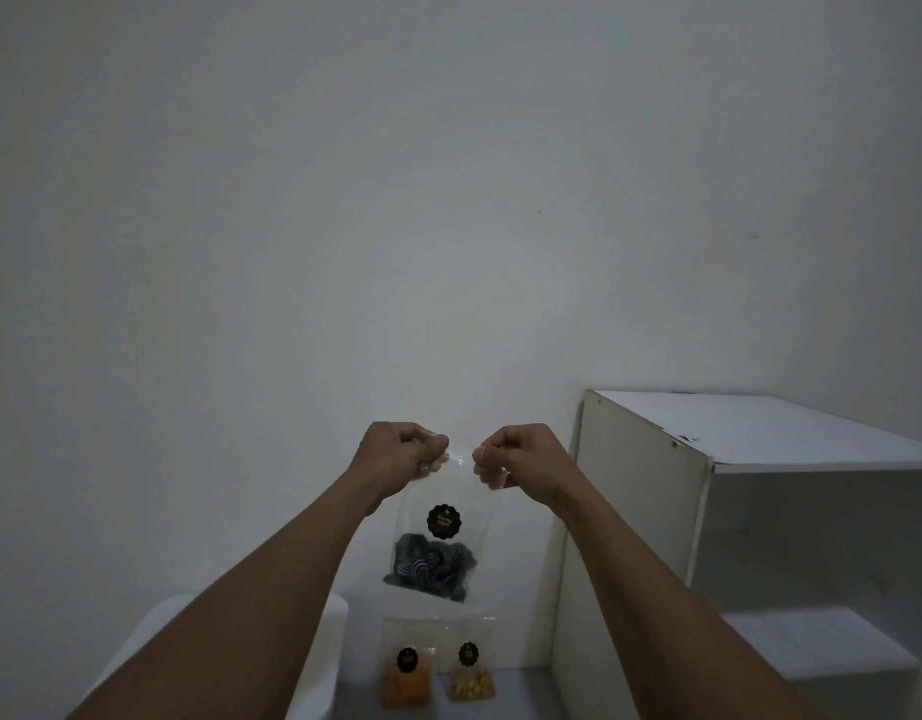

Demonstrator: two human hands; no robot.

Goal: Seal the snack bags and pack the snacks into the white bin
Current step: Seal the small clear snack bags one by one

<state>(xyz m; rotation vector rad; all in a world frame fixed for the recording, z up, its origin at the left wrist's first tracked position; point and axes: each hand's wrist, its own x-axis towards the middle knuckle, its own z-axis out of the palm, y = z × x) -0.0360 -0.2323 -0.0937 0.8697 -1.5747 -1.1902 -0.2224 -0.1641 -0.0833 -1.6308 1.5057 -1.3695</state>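
Note:
A clear snack bag [438, 543] with a round black label and dark snacks at its bottom hangs in the air before the wall. My left hand [402, 452] pinches its top left corner and my right hand [516, 454] pinches its top right corner. Below it two more clear bags stand against the wall: one with orange snacks [408, 667] and one with pale yellow snacks [470, 667]. The white bin [326, 646] sits at the lower left, mostly hidden behind my left forearm.
A white shelf unit [734, 511] with open compartments stands on the right, close to the bags. A plain white wall fills the upper view. The light is dim.

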